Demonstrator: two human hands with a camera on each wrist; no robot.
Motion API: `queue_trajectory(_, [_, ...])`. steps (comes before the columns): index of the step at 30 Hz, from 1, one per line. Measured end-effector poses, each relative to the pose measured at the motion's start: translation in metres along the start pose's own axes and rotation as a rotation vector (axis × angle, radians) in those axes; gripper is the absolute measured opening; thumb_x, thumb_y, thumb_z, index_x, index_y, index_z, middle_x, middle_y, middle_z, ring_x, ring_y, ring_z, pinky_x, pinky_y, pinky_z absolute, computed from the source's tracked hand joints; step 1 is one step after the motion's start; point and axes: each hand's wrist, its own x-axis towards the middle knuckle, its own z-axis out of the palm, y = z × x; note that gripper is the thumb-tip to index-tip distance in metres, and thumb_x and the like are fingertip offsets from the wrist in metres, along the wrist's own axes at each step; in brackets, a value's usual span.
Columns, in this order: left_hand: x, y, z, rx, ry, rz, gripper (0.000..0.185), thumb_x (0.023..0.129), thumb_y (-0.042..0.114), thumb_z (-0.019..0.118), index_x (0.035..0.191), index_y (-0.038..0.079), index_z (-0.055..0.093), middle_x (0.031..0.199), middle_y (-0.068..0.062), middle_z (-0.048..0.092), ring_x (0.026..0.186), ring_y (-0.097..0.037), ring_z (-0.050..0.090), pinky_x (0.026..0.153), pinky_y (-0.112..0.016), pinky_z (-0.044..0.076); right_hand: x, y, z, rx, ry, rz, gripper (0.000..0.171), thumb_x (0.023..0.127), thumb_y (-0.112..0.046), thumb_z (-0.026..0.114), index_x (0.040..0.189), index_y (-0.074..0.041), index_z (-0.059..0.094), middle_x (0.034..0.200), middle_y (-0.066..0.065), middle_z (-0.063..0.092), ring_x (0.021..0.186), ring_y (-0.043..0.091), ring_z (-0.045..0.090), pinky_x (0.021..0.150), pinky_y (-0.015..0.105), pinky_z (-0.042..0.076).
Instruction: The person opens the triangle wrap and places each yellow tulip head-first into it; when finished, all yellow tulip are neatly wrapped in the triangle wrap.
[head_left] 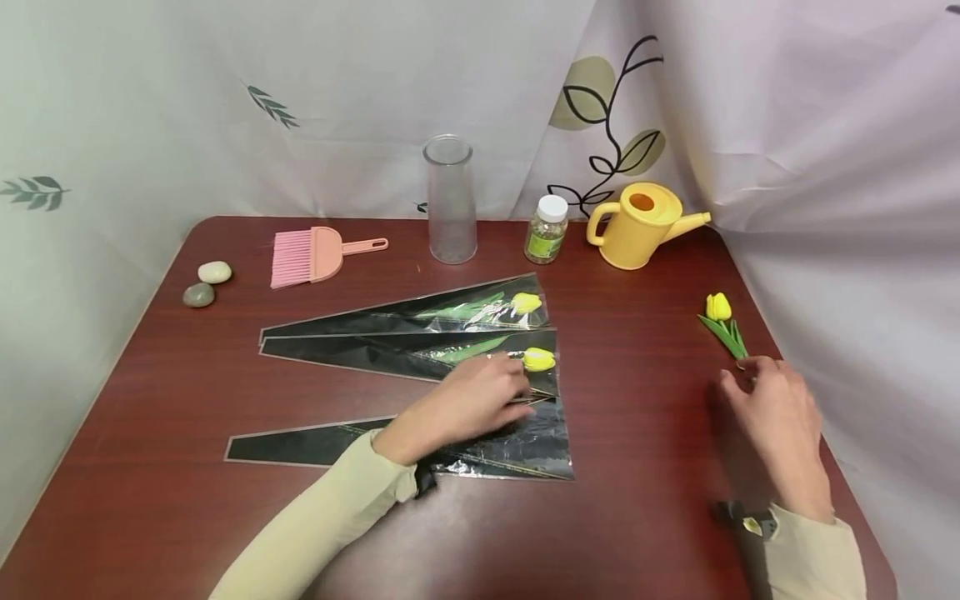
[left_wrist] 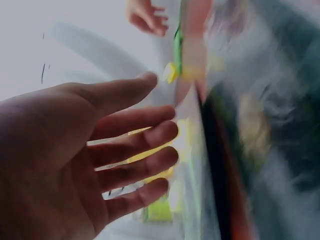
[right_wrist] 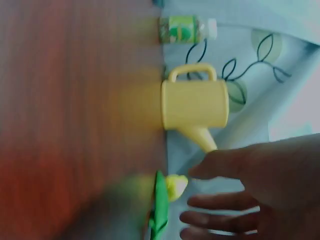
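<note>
"How's your pose?"
"Fingers loosely extended, both empty: left hand [head_left: 476, 396] over three black sleeves [head_left: 517, 437], right hand [head_left: 780, 412] beside one loose tulip [head_left: 718, 309]."
"Where's that?"
"Near your table's [head_left: 630, 375] right edge; two sleeved tulips [head_left: 538, 359] besides."

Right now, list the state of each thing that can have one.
Loose yellow tulip: lying down, unsleeved
Far flower sleeve: holding one tulip
Middle flower sleeve: holding one tulip
Near flower sleeve: partly hidden, no tulip visible
Left hand: holding nothing, fingers relaxed
Right hand: beside loose yellow tulip, contact unclear
Clear vase: upright, nothing visible inside
Green-labelled jar: upright, white lid on
Yellow watering can: upright
Pink hand brush: lying flat
</note>
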Motion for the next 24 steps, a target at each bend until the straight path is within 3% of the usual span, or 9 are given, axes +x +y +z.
queue_trajectory(4, [-0.008,0.016,0.010,0.062,-0.088,0.038,0.037,0.087,0.051,0.069,0.100,0.016,0.073,0.092,0.004,0.057,0.086,-0.016,0.055,0.074,-0.032,0.049,-0.002,0.013,-0.001,-0.052,-0.068,0.084,0.050,0.093,-0.029,0.059,0.118,0.014,0.054,0.102,0.034,0.045,0.095,0.055,0.044,0.061,0.061,0.039])
queue_trajectory(10, [-0.010,0.025,0.021,0.112,-0.114,0.033,0.043,0.080,0.052,0.075,0.104,0.017,0.072,0.097,0.003,0.052,0.091,-0.017,0.052,0.072,-0.033,0.047,-0.002,0.025,-0.001,-0.103,-0.177,0.118,0.046,0.095,-0.027,0.057,0.121,0.010,0.056,0.106,0.040,0.048,0.091,0.060,0.047,0.058,0.061,0.040])
queue_trajectory(15, [-0.010,0.027,0.023,0.102,-0.090,0.050,0.030,0.080,0.047,0.077,0.096,0.022,0.074,0.095,0.005,0.054,0.090,-0.015,0.052,0.072,-0.031,0.046,0.000,0.033,-0.006,-0.093,-0.182,0.148,0.037,0.093,-0.023,0.059,0.120,0.003,0.062,0.111,0.042,0.053,0.086,0.064,0.051,0.055,0.060,0.039])
queue_trajectory(20, [-0.010,0.028,0.024,0.104,-0.030,0.081,0.013,0.087,0.036,0.073,0.084,0.023,0.074,0.090,0.005,0.057,0.088,-0.016,0.055,0.073,-0.032,0.046,0.003,0.038,-0.007,-0.081,-0.188,0.163,0.033,0.092,-0.022,0.059,0.115,0.001,0.066,0.110,0.042,0.054,0.085,0.062,0.052,0.054,0.057,0.039])
queue_trajectory(24, [-0.013,0.028,0.024,0.099,-0.003,0.075,0.013,0.093,0.027,0.066,0.086,0.020,0.074,0.087,0.004,0.054,0.086,-0.017,0.053,0.071,-0.033,0.045,0.006,0.041,-0.005,-0.076,-0.186,0.159,0.029,0.091,-0.021,0.060,0.110,-0.002,0.069,0.109,0.041,0.056,0.084,0.061,0.053,0.053,0.055,0.039])
